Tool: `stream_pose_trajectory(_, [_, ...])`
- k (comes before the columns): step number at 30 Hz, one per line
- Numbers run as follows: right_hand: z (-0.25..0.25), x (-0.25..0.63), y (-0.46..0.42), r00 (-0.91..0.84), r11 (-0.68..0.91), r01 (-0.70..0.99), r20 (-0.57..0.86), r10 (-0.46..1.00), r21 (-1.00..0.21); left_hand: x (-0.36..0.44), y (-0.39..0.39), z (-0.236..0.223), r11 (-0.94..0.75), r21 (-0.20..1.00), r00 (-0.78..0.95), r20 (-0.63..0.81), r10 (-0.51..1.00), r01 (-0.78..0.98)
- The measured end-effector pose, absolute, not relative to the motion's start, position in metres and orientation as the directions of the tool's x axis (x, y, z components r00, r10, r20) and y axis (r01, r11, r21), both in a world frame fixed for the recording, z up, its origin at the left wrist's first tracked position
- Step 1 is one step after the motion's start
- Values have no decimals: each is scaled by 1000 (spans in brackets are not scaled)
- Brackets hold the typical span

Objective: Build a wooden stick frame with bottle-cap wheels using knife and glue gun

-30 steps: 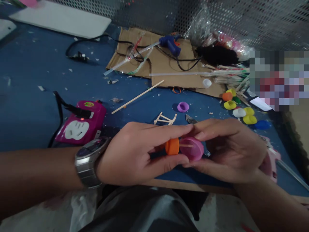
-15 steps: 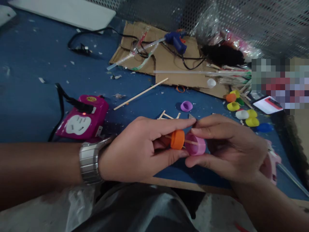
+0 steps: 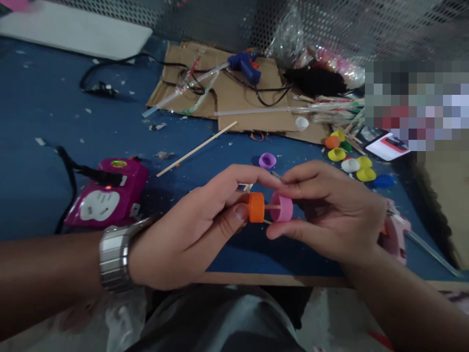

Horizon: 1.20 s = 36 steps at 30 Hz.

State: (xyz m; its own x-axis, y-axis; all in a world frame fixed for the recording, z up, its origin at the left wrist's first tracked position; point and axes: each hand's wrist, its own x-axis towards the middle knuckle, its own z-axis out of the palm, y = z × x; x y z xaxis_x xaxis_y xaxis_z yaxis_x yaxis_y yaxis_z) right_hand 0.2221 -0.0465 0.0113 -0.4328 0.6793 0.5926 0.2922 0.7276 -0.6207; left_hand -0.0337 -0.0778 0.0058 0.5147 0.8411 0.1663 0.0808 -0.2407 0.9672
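Between my hands are two bottle caps joined by a thin wooden stick (image 3: 268,207). The orange bottle cap (image 3: 257,208) is on the left, held by my left hand (image 3: 183,234), whose thumb presses near its left side while the forefinger reaches over the top. My right hand (image 3: 337,215) grips the pink bottle cap (image 3: 287,207) between thumb and fingers, its open side facing the orange one. The stick runs from the orange cap into the pink one. Behind my left hand, a small wooden stick frame (image 3: 247,187) is mostly hidden.
A magenta power outlet box (image 3: 134,183) stands at left. Farther back, a blue glue gun (image 3: 245,67) rests on cardboard (image 3: 252,121). A loose stick (image 3: 198,148), a purple cap (image 3: 267,161) and several coloured caps (image 3: 365,174) lie around. A pink glue gun (image 3: 397,232) is at right.
My left thumb has drawn back from the pink cap toward the orange one. The pink cap has turned more side-on, and more of the stick shows between the caps. The view has shifted.
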Motion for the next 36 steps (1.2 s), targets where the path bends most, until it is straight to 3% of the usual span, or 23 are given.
stream_pose_trajectory(6, [12,225,-42,-502,788,301,613,610,-537,-35,-76,6,-50,999,535,54,843,-22])
stream_pose_trajectory(9, [11,223,-44,-504,773,265,601,621,-576,-35,-74,9,-7,998,521,38,853,-62])
stream_pose_trajectory(13, [8,215,-50,-392,669,198,568,724,-716,-36,-74,13,-158,987,544,113,831,36])
stream_pose_trajectory(17, [6,208,-56,-282,415,89,376,883,-906,-38,-78,11,-426,887,577,256,776,179])
stream_pose_trajectory(20, [6,207,-56,-273,313,10,299,914,-950,-39,-78,10,-506,834,583,303,754,221])
stream_pose_trajectory(25, [10,211,-52,-304,497,96,450,840,-862,-37,-78,11,-427,880,569,246,784,208])
stream_pose_trajectory(30, [10,213,-51,-322,585,148,521,791,-798,-32,-77,11,-235,972,430,200,880,28])
stream_pose_trajectory(33, [8,213,-53,-291,582,151,527,799,-799,-31,-74,14,-190,974,423,122,898,123])
stream_pose_trajectory(36, [8,214,-53,-284,589,162,535,796,-792,-32,-70,18,-271,927,458,129,880,260])
